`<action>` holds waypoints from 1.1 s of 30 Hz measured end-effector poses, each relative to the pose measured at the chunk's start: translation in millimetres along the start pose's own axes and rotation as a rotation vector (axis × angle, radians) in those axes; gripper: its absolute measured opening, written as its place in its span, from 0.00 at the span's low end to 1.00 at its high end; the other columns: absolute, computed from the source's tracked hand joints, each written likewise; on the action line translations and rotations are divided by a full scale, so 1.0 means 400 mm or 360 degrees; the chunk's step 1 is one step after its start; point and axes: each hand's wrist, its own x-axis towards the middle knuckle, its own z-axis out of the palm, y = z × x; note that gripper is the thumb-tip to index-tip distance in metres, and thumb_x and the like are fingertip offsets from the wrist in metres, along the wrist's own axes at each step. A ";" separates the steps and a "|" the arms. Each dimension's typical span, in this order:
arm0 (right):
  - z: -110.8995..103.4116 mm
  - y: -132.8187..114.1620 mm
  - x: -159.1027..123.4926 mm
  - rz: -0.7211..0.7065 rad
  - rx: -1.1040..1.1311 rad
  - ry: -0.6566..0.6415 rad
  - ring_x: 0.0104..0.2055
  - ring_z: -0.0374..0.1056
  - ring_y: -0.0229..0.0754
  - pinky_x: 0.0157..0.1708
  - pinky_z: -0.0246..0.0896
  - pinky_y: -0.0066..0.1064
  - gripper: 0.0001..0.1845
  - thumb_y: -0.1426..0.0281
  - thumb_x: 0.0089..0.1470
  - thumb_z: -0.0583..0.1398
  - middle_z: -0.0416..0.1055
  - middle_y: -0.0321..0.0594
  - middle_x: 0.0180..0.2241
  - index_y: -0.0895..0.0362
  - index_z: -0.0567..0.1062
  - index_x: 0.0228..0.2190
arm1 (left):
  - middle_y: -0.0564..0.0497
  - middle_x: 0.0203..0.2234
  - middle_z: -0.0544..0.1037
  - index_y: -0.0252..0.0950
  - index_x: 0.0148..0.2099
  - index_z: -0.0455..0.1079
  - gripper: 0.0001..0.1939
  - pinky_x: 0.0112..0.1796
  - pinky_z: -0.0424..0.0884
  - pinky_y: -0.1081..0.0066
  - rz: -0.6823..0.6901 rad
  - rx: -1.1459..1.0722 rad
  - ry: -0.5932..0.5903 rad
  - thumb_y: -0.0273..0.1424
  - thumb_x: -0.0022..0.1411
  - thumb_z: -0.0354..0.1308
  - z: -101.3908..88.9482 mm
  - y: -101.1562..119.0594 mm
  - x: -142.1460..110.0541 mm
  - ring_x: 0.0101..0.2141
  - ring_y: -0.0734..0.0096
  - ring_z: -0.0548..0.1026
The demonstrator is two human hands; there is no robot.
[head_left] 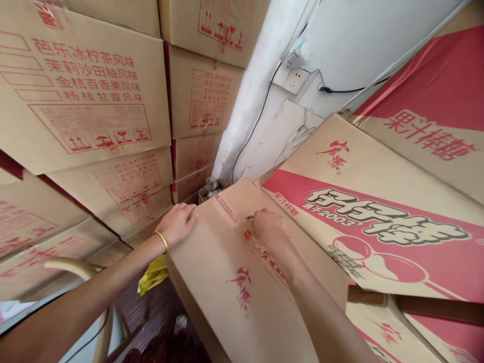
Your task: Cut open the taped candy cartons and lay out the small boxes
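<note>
A taped cardboard box (pixel 227 262) with red print stands tilted in front of me. My left hand (pixel 177 224), with a gold bangle at the wrist, grips its far left edge, fingers and thumb around the corner. On the box's top, my right hand (pixel 268 227) is closed over the seam, beside the red-printed tape (pixel 270 259). A small dark tool (pixel 249 218) pokes out of the right fist at the tape line; most of it is hidden by the fingers, so its kind cannot be told.
Stacked cartons (pixel 94 91) rise on the left. Larger red-and-tan cartons (pixel 378 212) lean on the right. A wall socket (pixel 297 80) with cables is behind. A curved chair frame (pixel 75 264) and a yellow plastic bag (pixel 153 275) are at lower left.
</note>
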 end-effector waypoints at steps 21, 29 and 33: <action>-0.028 -0.145 0.107 -0.0338 0.0224 0.0144 0.43 0.71 0.52 0.34 0.61 0.34 0.14 0.69 0.58 0.50 0.74 0.53 0.40 0.60 0.72 0.41 | 0.39 0.40 0.72 0.33 0.37 0.73 0.16 0.42 0.65 0.56 -0.0329 0.0273 0.0217 0.34 0.61 0.45 -0.013 0.090 0.022 0.45 0.51 0.67; -0.046 -0.169 0.135 -0.0501 0.0107 0.0072 0.43 0.72 0.48 0.38 0.64 0.30 0.16 0.75 0.57 0.50 0.75 0.53 0.38 0.62 0.75 0.41 | 0.38 0.38 0.74 0.31 0.37 0.70 0.18 0.39 0.68 0.56 -0.0478 0.0174 0.0302 0.32 0.63 0.39 0.016 0.082 0.060 0.44 0.49 0.69; -0.059 -0.169 0.129 -0.0539 0.0061 0.0011 0.43 0.72 0.51 0.39 0.65 0.34 0.15 0.75 0.56 0.52 0.75 0.53 0.36 0.62 0.77 0.39 | 0.39 0.37 0.75 0.32 0.35 0.70 0.19 0.38 0.68 0.59 -0.0434 0.0217 0.0336 0.31 0.63 0.38 0.017 0.080 0.052 0.43 0.51 0.69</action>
